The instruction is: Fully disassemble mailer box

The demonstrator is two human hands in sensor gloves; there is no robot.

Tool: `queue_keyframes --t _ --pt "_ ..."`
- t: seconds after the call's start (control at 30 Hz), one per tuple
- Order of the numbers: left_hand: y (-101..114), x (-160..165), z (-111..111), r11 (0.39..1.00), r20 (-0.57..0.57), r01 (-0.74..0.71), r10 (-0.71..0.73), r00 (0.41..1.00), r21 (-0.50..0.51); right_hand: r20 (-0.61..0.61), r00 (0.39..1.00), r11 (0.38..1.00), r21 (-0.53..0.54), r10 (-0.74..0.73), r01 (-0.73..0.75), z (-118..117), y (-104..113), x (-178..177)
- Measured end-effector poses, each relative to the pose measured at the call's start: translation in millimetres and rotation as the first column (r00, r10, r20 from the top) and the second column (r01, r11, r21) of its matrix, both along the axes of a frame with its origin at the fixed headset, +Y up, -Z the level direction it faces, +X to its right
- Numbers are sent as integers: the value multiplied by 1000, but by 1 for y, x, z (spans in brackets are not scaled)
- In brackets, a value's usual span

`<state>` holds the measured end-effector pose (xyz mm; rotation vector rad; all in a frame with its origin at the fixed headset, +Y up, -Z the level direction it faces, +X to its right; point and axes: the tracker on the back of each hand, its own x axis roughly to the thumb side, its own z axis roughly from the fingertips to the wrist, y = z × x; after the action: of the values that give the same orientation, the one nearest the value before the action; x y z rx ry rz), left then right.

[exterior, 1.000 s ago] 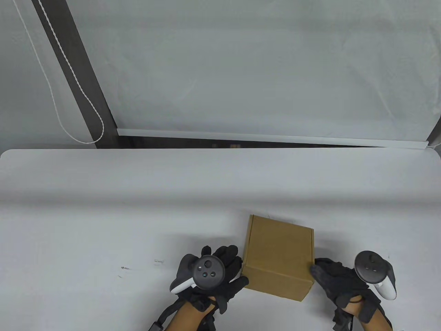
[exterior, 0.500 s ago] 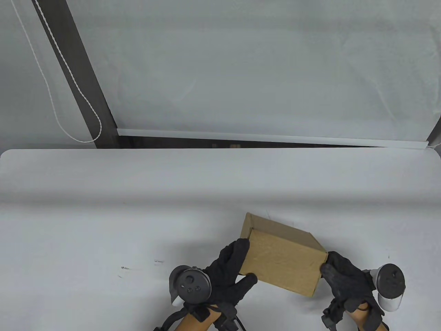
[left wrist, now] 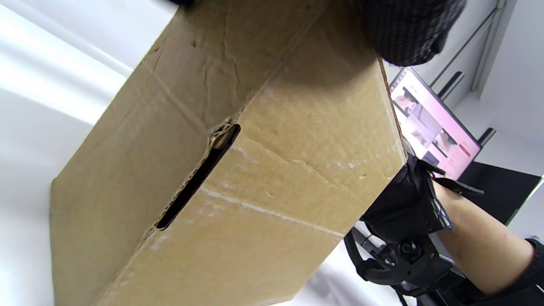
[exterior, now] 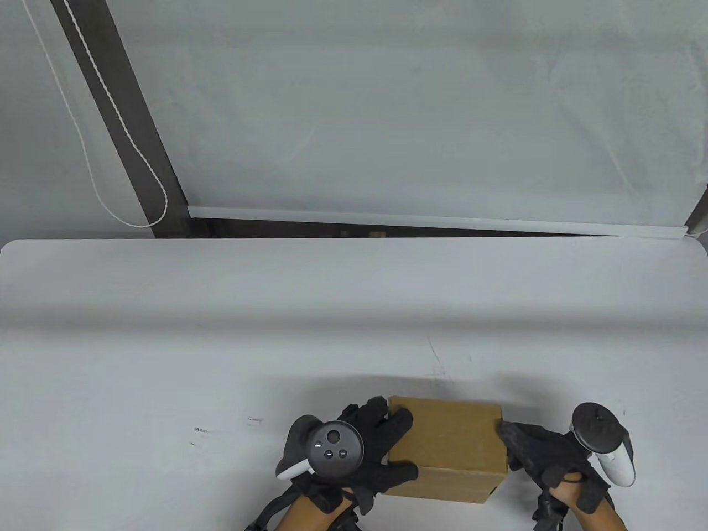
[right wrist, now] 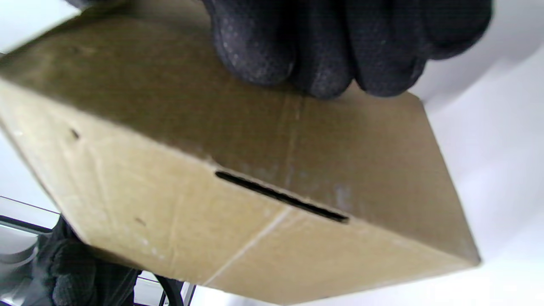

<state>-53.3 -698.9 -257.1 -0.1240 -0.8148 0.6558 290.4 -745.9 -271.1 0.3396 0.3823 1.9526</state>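
Brown corrugated cardboard: the mailer box [exterior: 448, 442] is sitting near the front edge of the white table [exterior: 221, 343], right of centre, fully closed, and is being held between both gloved hands. Whether its underside is touching the tabletop cannot be told.

The left hand [exterior: 359, 448] is gripping the box's left end: fingers [exterior: 401, 423] are lying over the top left corner and the thumb [exterior: 406, 474] is pressing against the near face low down. The tracker [exterior: 334, 448] is riding on the back of this hand, dark disc facing up.

The right hand [exterior: 545, 451] is gripping the right end, fingertips [exterior: 506, 430] touching the right edge of the box top. Its tracker [exterior: 603, 442] is standing out to the right, white handle pointing down.

In the left wrist view, a narrow slot [left wrist: 197, 176] is showing cut along one folded edge of the box, with creases and pale scuffs on the panels either side; a gloved fingertip [left wrist: 403, 34] is pressing on the upper edge.

In the right wrist view, three gloved fingertips [right wrist: 323, 51] are pressing on the box panel, above a second slot [right wrist: 280, 196] running along a fold.

A white cord [exterior: 110, 127] is hanging against the blind [exterior: 431, 110] behind the table.
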Motion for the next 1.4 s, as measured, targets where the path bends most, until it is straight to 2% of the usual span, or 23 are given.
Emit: queue_keyframes --t 0.13,0.2,0.33,0.37,0.43,0.5,0.53,0.57,0.67,0.73,0.87,0.97,1.03,1.1,1.17,1.23,1.3,1.4 --pt "-2 7 2 998 38 62 -62 997 -5 9 1000 1000 25 18 -19 1 2 -3" --pt "4 6 1 999 16 21 -22 1000 46 28 999 996 75 42 -44 1 8 -1" --pt "7 5 2 998 26 30 -32 999 60 80 984 951 256 158 -173 7 30 -2" --pt "9 7 4 995 9 61 -62 998 80 32 986 942 290 166 -168 9 38 -2" --pt "13 10 7 985 -7 123 -123 992 122 -47 995 943 327 86 -66 14 49 -2" --pt "15 11 9 978 -18 153 -152 988 141 -138 990 948 314 -1 45 18 55 -7" --pt "15 11 9 979 -16 149 -148 989 138 -164 986 952 304 19 32 20 55 -11" --pt "15 9 8 981 -10 137 -137 991 136 -195 975 950 310 108 -43 21 51 -19" --pt "18 4 6 987 -37 48 -43 998 152 -265 890 915 264 372 -304 21 33 -40" --pt "18 -1 5 988 -70 21 -10 997 150 -208 946 939 294 247 -180 20 33 -42" --pt "21 -2 8 974 -124 -54 83 989 218 -250 946 950 283 206 -132 20 34 -37" --pt "21 -6 10 954 -177 -153 203 963 259 -212 975 962 274 60 0 18 37 -31" --pt "20 -3 15 943 -180 -186 241 954 275 -137 989 955 281 -52 90 20 43 -29" --pt "15 3 17 949 -153 -127 177 972 289 25 1000 910 415 -18 6 23 53 -22" --pt "7 8 14 969 -155 -24 64 986 248 112 994 887 460 -20 -34 26 58 -16" --pt "2 10 11 975 -132 -16 47 990 224 149 987 880 474 -57 -21 28 61 -12" --pt "1 10 10 974 -131 -56 87 988 219 163 983 877 480 -86 -3 29 61 -12" --pt "2 6 8 978 -128 -145 165 978 148 134 987 885 466 -84 13 28 62 -12"
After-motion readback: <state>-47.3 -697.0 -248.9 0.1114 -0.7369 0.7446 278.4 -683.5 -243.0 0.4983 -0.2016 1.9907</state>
